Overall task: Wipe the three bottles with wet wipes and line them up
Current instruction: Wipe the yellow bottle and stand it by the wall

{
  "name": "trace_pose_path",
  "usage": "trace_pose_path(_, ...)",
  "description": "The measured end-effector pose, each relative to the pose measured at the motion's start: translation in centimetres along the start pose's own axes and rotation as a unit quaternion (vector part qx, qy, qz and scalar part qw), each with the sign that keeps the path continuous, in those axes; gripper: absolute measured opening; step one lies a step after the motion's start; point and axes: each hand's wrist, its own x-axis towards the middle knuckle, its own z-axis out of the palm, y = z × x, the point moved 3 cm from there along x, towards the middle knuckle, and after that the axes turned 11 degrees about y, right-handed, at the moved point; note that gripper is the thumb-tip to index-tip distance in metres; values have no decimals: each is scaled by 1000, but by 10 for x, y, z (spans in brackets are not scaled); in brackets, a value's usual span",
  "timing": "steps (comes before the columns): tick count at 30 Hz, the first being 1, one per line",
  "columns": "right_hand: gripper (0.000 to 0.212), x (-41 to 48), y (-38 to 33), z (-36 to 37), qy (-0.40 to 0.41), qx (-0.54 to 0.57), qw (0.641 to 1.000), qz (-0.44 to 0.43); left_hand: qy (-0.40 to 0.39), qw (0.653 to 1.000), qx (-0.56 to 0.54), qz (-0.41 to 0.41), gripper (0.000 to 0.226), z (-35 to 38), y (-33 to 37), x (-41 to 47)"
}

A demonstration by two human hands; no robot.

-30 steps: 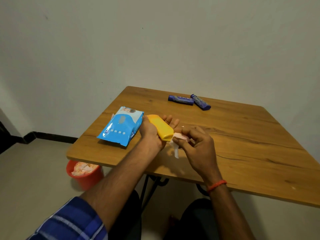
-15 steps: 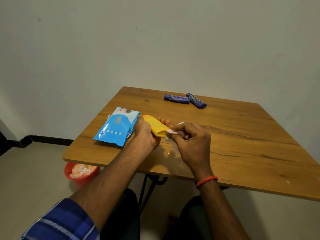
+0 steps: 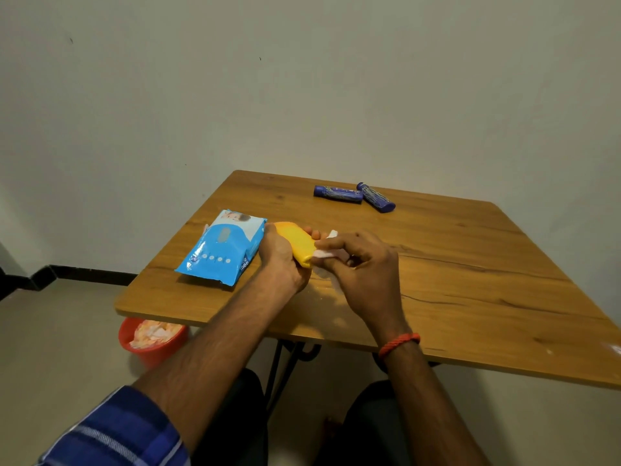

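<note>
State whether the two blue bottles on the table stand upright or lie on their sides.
Lying down. Both blue bottles rest lengthwise on the table near its far edge, their near ends almost meeting in a V.

My picture is dim and a bit yellow. Light falls from above, so soft shadows sit on the surface [image 3: 470, 280] under each hand. Corners look darker. Edges bend a little; nothing looks very sharp

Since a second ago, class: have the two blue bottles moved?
No. The blue bottles lie at the same spot near the table's far edge; only the view shifted.
</note>
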Motion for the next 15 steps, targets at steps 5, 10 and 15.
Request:
trace_pose_path(5, 21, -4, 3, 5, -7, 16, 999, 51, -44, 999, -20, 5, 55, -1, 4, 6)
trace_pose_path(10, 18, -14, -6, 11, -41, 60, 997, 35, -71, 996, 31, 45, 60, -6, 6, 13)
trace_pose_path(15, 19, -4, -16, 17, -62, 75, 995, 11, -118, 991, 33, 54, 57, -8, -6, 16)
